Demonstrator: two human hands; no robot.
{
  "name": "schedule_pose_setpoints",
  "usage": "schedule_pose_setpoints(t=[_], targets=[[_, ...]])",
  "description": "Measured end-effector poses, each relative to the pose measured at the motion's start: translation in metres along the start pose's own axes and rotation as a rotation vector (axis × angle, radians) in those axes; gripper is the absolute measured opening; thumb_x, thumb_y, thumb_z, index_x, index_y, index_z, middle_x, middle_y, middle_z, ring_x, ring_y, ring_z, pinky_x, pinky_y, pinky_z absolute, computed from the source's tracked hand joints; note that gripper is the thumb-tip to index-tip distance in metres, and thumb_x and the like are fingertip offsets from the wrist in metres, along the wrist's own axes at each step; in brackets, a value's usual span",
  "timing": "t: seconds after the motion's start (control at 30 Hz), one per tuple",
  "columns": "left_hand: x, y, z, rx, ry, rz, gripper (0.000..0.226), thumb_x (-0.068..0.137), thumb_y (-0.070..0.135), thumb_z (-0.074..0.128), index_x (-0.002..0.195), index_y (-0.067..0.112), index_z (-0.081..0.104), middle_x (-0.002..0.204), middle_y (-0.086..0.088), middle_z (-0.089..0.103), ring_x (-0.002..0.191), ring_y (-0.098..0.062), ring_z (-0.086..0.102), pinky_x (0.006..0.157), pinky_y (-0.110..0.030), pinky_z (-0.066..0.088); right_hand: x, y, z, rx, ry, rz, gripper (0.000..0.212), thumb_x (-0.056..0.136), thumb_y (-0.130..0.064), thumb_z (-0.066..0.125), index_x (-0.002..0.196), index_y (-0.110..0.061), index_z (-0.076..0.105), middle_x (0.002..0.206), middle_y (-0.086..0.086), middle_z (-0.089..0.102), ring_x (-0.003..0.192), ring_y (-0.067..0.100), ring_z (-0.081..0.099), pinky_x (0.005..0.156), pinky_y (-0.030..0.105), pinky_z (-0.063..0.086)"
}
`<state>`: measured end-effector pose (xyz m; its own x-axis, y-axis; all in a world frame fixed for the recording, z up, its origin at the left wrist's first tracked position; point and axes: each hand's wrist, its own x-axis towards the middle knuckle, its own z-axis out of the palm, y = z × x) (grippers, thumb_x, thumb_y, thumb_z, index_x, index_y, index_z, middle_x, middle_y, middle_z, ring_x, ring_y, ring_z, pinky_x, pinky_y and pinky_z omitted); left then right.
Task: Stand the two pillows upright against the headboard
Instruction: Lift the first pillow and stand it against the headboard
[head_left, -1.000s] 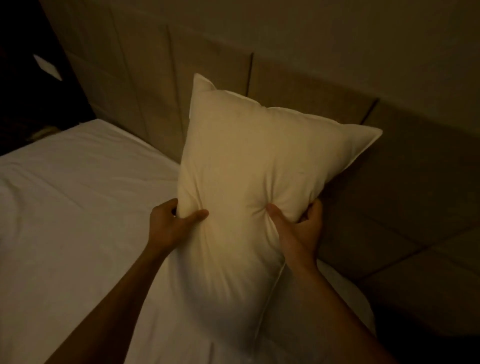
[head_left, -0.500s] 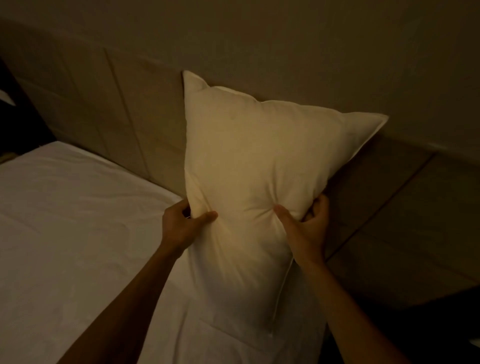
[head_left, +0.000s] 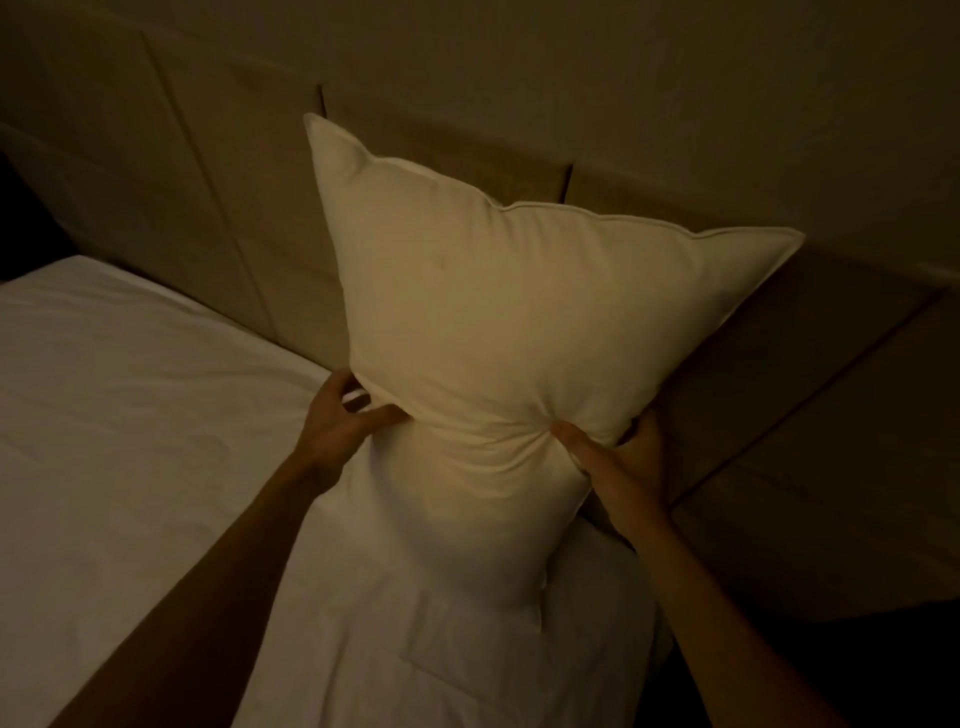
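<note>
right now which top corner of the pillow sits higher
The left top corner of the pillow sits higher, poking above the headboard; the right one is lower.

No text, label, brand, number or sign can be read anywhere in this dim view. The pillow (head_left: 509, 332) shows plain cream cloth with only a stitched border, and no tag or print is visible on it. The headboard (head_left: 218, 171) has bare padded panels with seams between them, without any writing. The bed sheet (head_left: 130, 415) is plain white, and the wall (head_left: 675, 78) above is also blank.
</note>
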<state>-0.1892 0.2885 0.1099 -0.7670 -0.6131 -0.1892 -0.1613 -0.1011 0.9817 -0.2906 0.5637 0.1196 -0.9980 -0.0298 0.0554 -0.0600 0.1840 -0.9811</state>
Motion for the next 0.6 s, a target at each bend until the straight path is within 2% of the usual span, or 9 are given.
schedule_pose_setpoints(t=[0.1, 0.17, 0.23, 0.37, 0.5, 0.6], targets=[[0.008, 0.011, -0.011, -0.075, -0.099, -0.013, 0.089, 0.059, 0.025, 0.090, 0.134, 0.048, 0.048, 0.130, 0.020, 0.057, 0.123, -0.019, 0.053, 0.091, -0.050, 0.047, -0.001, 0.004, 0.001, 0.015, -0.001, 0.023, 0.109, 0.042, -0.049, 0.091, 0.140, -0.016, 0.057, 0.136, 0.000, 0.066, 0.124, 0.016, 0.064, 0.109, 0.044, 0.051], [0.008, 0.021, -0.011, -0.089, -0.158, 0.007, 0.088, 0.061, 0.028, 0.089, 0.134, 0.052, 0.047, 0.138, 0.014, 0.056, 0.124, -0.022, 0.054, 0.090, -0.057, 0.051, -0.005, 0.001, 0.003, 0.025, -0.002, 0.019, 0.109, 0.042, -0.049, 0.090, 0.141, -0.015, 0.057, 0.137, -0.001, 0.065, 0.124, 0.015, 0.064, 0.109, 0.041, 0.051], [0.004, 0.028, -0.005, -0.082, -0.154, 0.019, 0.084, 0.060, 0.035, 0.088, 0.133, 0.050, 0.051, 0.135, 0.014, 0.059, 0.120, -0.020, 0.057, 0.085, -0.055, 0.055, -0.010, -0.004, 0.006, 0.040, 0.008, 0.023, 0.108, 0.042, -0.049, 0.089, 0.139, -0.013, 0.058, 0.135, -0.001, 0.066, 0.122, 0.014, 0.064, 0.107, 0.039, 0.052], [-0.005, 0.039, 0.001, -0.060, -0.120, 0.083, 0.077, 0.056, 0.045, 0.086, 0.127, 0.048, 0.055, 0.129, 0.014, 0.063, 0.114, -0.016, 0.061, 0.073, -0.044, 0.058, -0.020, -0.013, 0.013, 0.063, 0.049, 0.031, 0.093, 0.045, -0.045, 0.091, 0.127, -0.011, 0.066, 0.121, -0.001, 0.072, 0.111, 0.011, 0.070, 0.100, 0.042, 0.057], [-0.002, 0.047, -0.006, -0.033, -0.138, 0.118, 0.065, 0.068, 0.036, 0.086, 0.126, 0.043, 0.057, 0.125, 0.014, 0.065, 0.110, -0.012, 0.063, 0.072, -0.044, 0.060, -0.021, -0.019, 0.013, 0.060, 0.065, 0.028, 0.081, 0.053, -0.031, 0.096, 0.127, -0.013, 0.066, 0.117, -0.007, 0.072, 0.107, 0.004, 0.070, 0.099, 0.039, 0.058], [0.000, 0.040, -0.008, -0.029, -0.156, 0.094, 0.065, 0.070, 0.032, 0.086, 0.126, 0.046, 0.055, 0.129, 0.014, 0.062, 0.111, -0.011, 0.060, 0.069, -0.040, 0.058, -0.021, -0.018, 0.015, 0.040, 0.044, 0.050, 0.087, 0.048, -0.038, 0.094, 0.127, -0.017, 0.064, 0.120, -0.006, 0.071, 0.109, 0.005, 0.069, 0.102, 0.040, 0.056]])
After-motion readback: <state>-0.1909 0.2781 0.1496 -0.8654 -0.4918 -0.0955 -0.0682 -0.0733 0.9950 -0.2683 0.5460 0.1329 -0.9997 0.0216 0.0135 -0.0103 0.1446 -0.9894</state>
